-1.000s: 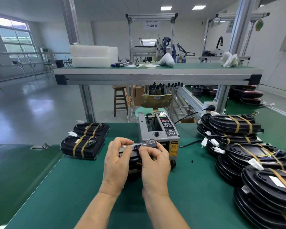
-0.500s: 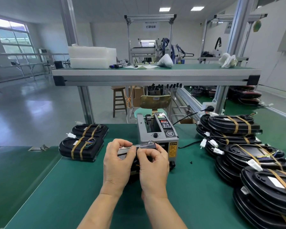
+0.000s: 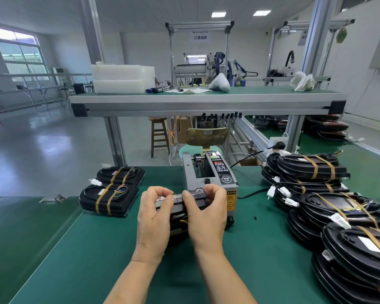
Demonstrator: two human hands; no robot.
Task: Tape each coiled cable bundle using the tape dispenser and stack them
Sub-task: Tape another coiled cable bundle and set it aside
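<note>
**A:** Entry one, the task's item. Where is it sitting?

**B:** The cable bundle (image 3: pixel 180 212), black, is standing on edge at mid-worktop. The tape dispenser (image 3: pixel 211 174) is sitting just behind it at 12 o'clock. The hands are hiding its underside, so I cannot tell whether it is resting on the worktop.

**A:** Grips?

**B:** The left hand (image 3: pixel 155 218) is grasping the bundle's left end, its grip clenched round it. The right hand (image 3: pixel 206 218) is grasping the right end the same way. The fingertips of both are pressing on a clear tape strip (image 3: pixel 178 195) that is running along the top edge.

**A:** Entry two?

**B:** Taped bundles (image 3: pixel 110 200) are lying at 10 o'clock from the hands, one lot just behind the other. Tan bands are crossing each, and white connectors are sticking out to the left.

**A:** Entry three?

**B:** A pile of black bundles (image 3: pixel 312 170) is spreading from 2 o'clock round to 4 o'clock. They are overlapping one another, and tan bands are showing on the upper ones.

**A:** Surface?

**B:** The green worktop (image 3: pixel 97 249) is carrying all of it.
</note>
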